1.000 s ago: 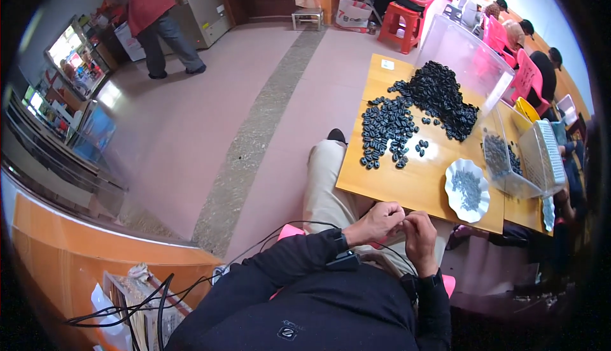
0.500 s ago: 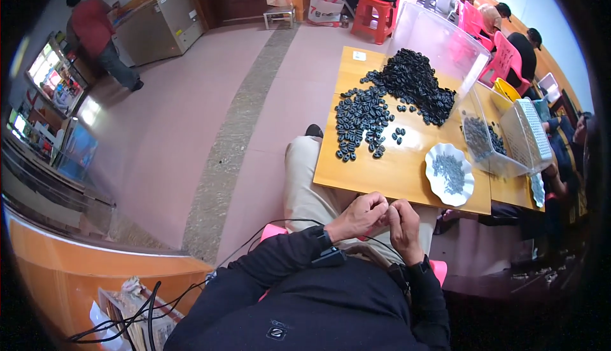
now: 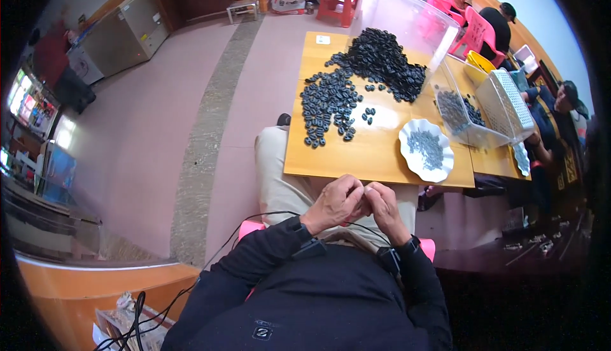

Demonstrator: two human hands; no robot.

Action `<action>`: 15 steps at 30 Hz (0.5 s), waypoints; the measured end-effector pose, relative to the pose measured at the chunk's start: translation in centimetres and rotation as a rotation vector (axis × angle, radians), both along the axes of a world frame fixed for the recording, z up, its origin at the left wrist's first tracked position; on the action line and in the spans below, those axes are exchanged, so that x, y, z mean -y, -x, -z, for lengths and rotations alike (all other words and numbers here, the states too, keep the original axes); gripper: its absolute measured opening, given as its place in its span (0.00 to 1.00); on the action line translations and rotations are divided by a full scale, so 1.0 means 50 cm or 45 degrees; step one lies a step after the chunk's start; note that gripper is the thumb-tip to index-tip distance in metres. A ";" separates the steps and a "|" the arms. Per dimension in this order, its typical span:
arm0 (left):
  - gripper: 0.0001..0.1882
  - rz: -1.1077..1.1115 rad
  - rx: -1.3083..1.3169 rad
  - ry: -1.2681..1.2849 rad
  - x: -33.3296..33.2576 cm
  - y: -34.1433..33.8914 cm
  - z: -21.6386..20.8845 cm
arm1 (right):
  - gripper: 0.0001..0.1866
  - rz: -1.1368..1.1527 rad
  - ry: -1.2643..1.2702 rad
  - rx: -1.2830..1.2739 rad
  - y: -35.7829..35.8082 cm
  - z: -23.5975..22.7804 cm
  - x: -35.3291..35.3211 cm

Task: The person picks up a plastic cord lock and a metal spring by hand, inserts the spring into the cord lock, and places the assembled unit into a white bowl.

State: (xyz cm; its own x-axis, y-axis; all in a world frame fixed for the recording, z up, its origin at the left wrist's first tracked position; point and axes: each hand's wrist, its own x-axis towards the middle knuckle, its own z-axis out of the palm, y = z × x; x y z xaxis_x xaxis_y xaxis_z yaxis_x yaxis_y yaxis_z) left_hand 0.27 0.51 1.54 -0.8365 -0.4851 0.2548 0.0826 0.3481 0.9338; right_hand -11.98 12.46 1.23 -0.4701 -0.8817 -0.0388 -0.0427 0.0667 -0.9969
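Just off the near edge of the wooden table point(image 3: 375, 160), above my lap, my two hands meet. My left hand point(image 3: 335, 203) is closed, its fingers curled inward. Thumb and fingers of my right hand point(image 3: 383, 206) are pinched together against it. Whatever they hold is hidden or too small to make out. Beyond them on the table lies a loose spread of small black oval pieces with holes point(image 3: 328, 106). A taller heap of black pieces point(image 3: 385, 64) sits behind it. To the right stands a white scalloped dish point(image 3: 409, 160) with many tiny grey bits in it.
A large clear plastic bin point(image 3: 407, 17) lies tipped behind the heap. Right of it are a clear box point(image 3: 468, 136) with dark pieces, a white basket point(image 3: 509, 106) and a yellow container point(image 3: 478, 63). Another person point(image 3: 547, 122) sits at the right. A black cable point(image 3: 232, 239) crosses my lap.
The whole view has shifted, so the table appears further left and higher. My hands stay together, fingers pressed slightly differently. The person in red at the far left has moved further left.
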 end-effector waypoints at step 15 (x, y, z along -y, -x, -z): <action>0.08 -0.002 0.025 -0.048 0.002 0.000 -0.010 | 0.17 0.033 0.089 0.269 -0.014 -0.009 0.011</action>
State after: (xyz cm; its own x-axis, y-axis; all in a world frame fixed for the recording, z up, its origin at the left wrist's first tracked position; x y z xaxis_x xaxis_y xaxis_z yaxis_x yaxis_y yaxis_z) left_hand 0.27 0.40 2.03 -0.8406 -0.4951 0.2197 0.0634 0.3130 0.9476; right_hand -11.27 11.92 1.67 -0.4808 -0.8734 -0.0780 0.1683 -0.0046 -0.9857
